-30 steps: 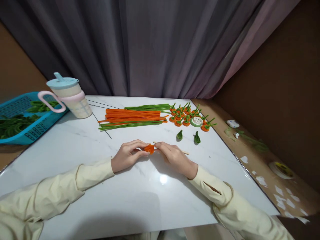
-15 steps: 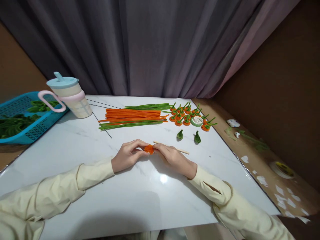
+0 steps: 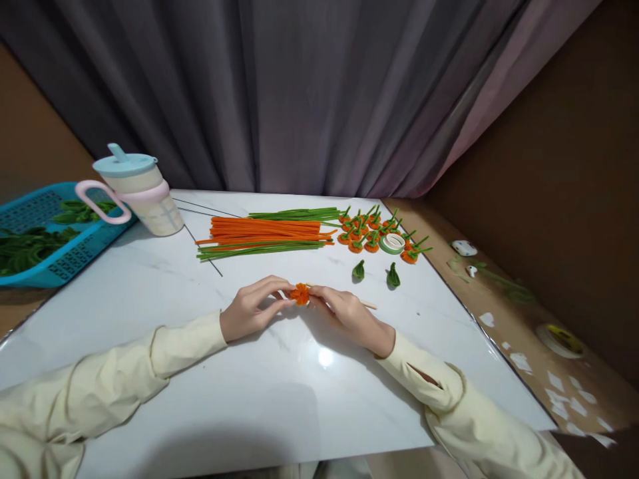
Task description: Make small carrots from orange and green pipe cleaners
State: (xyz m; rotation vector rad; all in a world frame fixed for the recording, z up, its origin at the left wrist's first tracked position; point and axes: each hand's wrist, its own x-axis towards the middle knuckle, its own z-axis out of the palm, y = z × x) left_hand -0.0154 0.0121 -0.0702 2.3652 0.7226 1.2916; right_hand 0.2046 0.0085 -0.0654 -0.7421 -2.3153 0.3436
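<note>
A small orange pipe-cleaner flower is pinched between the fingertips of my left hand and my right hand, low over the white marble table. A thin wooden stick lies under my right hand's fingers and pokes out to the right. Behind the hands lies a bundle of orange pipe cleaners with green pipe cleaners along both sides.
Several finished orange flowers with green stems and a roll of green tape sit at the back right. Two green leaf pieces lie nearer. A lidded cup and a blue basket stand at the left.
The orange flower has been turned between my fingertips so its petals now face up. Both hands stayed at the same spot.
</note>
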